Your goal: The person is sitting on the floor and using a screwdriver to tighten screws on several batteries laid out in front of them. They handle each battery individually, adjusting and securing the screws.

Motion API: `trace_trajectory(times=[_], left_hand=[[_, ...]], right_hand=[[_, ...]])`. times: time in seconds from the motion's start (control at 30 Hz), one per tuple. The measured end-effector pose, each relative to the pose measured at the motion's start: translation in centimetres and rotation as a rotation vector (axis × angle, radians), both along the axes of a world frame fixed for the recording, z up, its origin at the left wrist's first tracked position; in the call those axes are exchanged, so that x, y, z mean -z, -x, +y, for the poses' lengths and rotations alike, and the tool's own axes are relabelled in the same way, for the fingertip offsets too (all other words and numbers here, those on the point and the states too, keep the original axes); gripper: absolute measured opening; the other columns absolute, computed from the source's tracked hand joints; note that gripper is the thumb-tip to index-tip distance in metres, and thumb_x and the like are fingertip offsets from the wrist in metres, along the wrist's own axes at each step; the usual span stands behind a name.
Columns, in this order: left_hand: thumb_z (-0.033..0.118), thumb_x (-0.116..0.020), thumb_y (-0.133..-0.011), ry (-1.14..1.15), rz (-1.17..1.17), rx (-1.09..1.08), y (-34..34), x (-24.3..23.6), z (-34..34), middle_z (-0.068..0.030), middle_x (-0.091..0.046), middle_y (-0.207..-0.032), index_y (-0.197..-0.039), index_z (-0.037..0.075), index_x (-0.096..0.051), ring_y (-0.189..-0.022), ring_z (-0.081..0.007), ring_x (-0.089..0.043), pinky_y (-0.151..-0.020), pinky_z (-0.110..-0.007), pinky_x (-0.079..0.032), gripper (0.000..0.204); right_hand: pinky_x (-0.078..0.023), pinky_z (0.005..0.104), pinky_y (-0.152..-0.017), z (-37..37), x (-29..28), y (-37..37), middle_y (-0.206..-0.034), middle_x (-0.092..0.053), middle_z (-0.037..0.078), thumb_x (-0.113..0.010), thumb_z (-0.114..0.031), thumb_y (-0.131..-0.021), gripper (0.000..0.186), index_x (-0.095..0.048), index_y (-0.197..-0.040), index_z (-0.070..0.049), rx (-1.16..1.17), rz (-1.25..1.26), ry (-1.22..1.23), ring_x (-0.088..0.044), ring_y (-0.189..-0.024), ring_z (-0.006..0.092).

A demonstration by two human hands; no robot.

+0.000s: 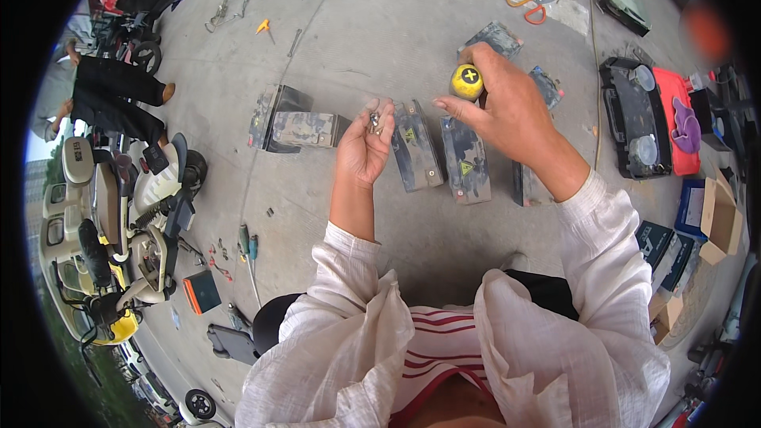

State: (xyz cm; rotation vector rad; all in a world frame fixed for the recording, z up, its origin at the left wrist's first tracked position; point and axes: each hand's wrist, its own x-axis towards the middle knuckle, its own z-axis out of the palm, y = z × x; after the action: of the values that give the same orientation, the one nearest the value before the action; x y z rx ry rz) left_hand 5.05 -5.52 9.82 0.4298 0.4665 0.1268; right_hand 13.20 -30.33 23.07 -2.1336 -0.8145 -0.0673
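Observation:
My left hand (363, 154) is turned palm up, its fingers curled round a few small metal screws (375, 121). My right hand (519, 111) grips a screwdriver (467, 82) by its yellow handle, whose round end faces up; the shaft is hidden below it. Under and between my hands stand two dusty dark batteries, a left one (418, 147) and a right one (466, 162), with small terminals at their ends. Another battery (307, 128) lies just left of my left hand. More batteries (491, 38) sit beyond and partly beneath my right hand.
Orange-handled scissors (533, 6) lie far right on the concrete. An open black toolbox (636, 123) and cardboard box (721, 218) stand at the right. Screwdrivers (252, 250) and an orange-edged box (201, 292) lie left. Scooters (154, 190) and a person (115, 91) are farther left.

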Motion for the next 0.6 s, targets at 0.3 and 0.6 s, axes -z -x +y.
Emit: trace_trajectory(times=[0.3,0.6], left_hand=[[0.020,-0.057,-0.103,0.006,0.071,0.004,0.0,-1.2,-2.3,-0.0184,-0.063,-0.121,-0.118,-0.004,-0.055,-0.108,-0.0260,-0.066,-0.090,-0.035,-0.061,0.028],[0.022,-0.049,-0.107,0.034,0.159,0.044,0.7,0.7,-1.8,-0.0054,-0.060,-0.090,-0.123,0.003,-0.058,-0.077,-0.0162,-0.059,-0.075,-0.029,-0.059,0.027]], right_hand=[[-0.050,0.0447,-0.068,-0.3,-1.1,0.8,-0.094,-0.065,0.017,-0.074,-0.032,-0.088,0.042,-0.052,-0.112,-0.005,-0.009,-0.017,0.020,-0.065,-0.083,0.0390],[-0.049,0.0386,-0.066,-0.6,-0.7,0.7,-0.094,-0.063,0.013,-0.075,-0.022,-0.087,0.037,-0.052,-0.112,-0.006,-0.180,-0.023,-0.083,-0.063,-0.073,0.0306]])
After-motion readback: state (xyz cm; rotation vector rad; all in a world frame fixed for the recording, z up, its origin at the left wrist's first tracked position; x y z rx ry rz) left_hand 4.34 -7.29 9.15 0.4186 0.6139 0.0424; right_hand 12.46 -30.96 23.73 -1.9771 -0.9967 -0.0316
